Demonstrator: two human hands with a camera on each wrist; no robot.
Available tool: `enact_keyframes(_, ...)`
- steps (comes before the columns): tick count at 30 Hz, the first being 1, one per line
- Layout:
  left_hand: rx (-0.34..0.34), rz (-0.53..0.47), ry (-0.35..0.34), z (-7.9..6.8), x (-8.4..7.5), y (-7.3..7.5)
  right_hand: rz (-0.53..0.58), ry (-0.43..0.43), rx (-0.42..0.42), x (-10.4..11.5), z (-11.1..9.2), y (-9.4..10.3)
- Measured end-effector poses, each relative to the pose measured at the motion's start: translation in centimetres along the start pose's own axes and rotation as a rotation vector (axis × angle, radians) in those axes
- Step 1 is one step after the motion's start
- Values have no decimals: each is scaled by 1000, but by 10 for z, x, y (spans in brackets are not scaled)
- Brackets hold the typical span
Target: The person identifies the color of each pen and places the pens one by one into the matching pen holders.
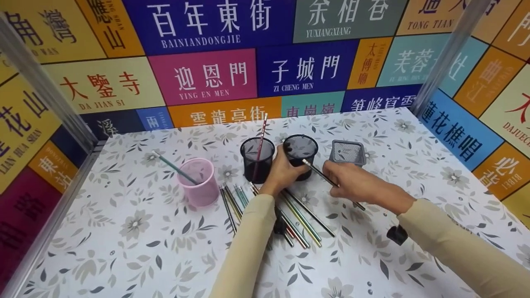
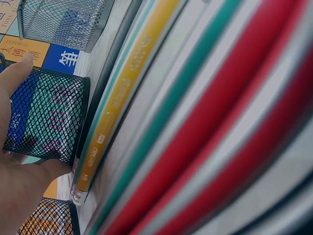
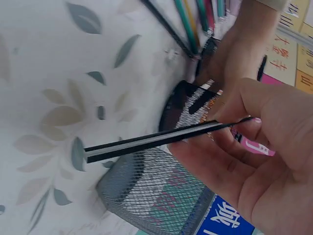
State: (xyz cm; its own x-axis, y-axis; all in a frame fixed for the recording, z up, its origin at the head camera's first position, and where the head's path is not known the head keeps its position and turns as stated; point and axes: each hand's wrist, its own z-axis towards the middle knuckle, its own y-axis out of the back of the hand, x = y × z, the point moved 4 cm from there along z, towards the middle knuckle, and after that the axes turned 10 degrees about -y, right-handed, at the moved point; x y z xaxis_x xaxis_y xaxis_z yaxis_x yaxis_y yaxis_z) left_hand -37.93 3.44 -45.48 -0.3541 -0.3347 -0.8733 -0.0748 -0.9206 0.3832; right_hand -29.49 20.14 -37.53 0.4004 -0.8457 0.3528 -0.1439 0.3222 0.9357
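Observation:
My left hand point(image 1: 285, 170) grips a round black mesh pen cup point(image 1: 305, 154), with fingers and thumb on either side of its wall in the left wrist view. My right hand point(image 1: 352, 181) pinches a black pencil point(image 1: 323, 174), its striped barrel point(image 3: 151, 142) plain in the right wrist view. In the head view, the pencil's upper end overlaps the gripped cup's right side. Another black mesh cup point(image 1: 250, 163) stands just left, with a red patterned pencil point(image 1: 260, 149) leaning in it. Several loose pencils point(image 1: 301, 219) lie below my left wrist, partly hidden by the sleeve.
A pink cup point(image 1: 203, 192) holding a green pencil point(image 1: 172, 165) stands at the left. Behind my right hand is a grey square mesh holder point(image 1: 348, 152). Floral cloth point(image 1: 136, 223) covers the table, and panels with printed signs point(image 1: 203, 74) rise along its back and sides.

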Motion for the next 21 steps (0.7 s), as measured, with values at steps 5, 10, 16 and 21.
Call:
enact_keyframes(5, -15, -20, -8, -2, 0, 0, 133, -101, 53, -1, 11, 12)
enact_keyframes(10, -10, -31, -6, -4, 0, -1, 241, -158, -2, 0, 23, 23)
enact_keyframes(16, 6, -38, -8, -5, -1, -2, 570, -186, -18, -1, 34, 31)
enact_keyframes(21, -4, -4, -41, -2, -3, 0, 695, -186, -57, 0, 43, 40)
